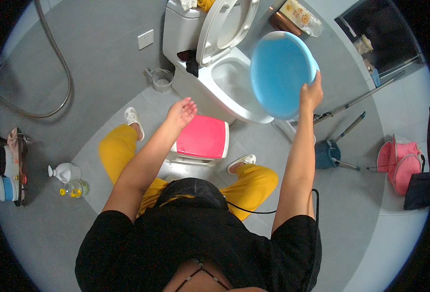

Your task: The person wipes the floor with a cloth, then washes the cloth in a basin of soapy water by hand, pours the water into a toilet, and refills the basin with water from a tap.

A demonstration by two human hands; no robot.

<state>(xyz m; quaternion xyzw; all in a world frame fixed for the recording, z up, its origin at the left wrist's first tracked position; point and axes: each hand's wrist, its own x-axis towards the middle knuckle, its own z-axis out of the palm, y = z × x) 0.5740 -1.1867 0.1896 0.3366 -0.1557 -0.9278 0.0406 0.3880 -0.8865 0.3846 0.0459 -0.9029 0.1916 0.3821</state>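
My right hand grips the rim of a light-blue plastic basin, which is tilted on its side at the right of the toilet bowl. The basin's inside faces me and covers part of the bowl's right edge. My left hand hangs free, palm partly turned up and fingers apart, above the far left corner of a stool with a pink top and white sides. Both the toilet seat and its lid stand raised against the white cistern. A dark cloth lies beside the seat hinge.
Left of the toilet, a clear jug stands on the floor. A blue bucket holding long-handled tools is at my right. Bottles stand by the left wall, under a shower hose. Pink bags hang at the far right.
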